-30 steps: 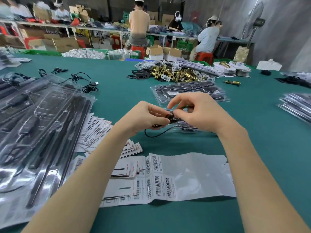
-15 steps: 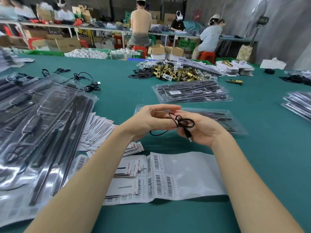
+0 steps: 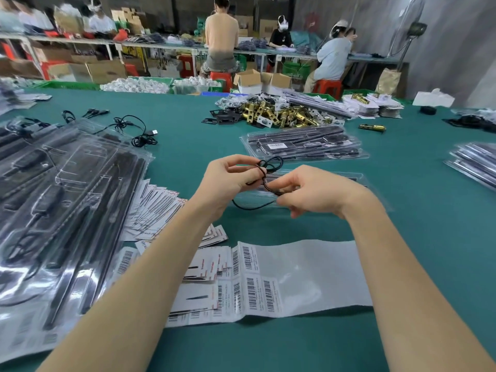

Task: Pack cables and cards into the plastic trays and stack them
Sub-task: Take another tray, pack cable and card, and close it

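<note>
Both hands hold one thin black cable (image 3: 268,166) above the green table. My left hand (image 3: 228,178) pinches its coiled loops at the top. My right hand (image 3: 314,191) grips the cable lower down, and a slack loop hangs below between them. Under the hands lies a clear plastic tray (image 3: 357,181), mostly hidden. A filled tray stack (image 3: 303,146) sits just beyond. White cards with red print (image 3: 153,208) fan out to the left, and a barcode label sheet (image 3: 295,277) lies in front of me.
A large stack of packed clear trays (image 3: 61,210) covers the left side. Loose black cables (image 3: 134,130) lie at the far left. Brass lock parts (image 3: 279,114) are piled at the back. More trays (image 3: 475,162) sit at the right edge. People work at benches behind.
My left hand has lifted the coiled loops higher. My right hand turned from palm-up under the coil to pinching the cable lower down. The view has shifted slightly.
</note>
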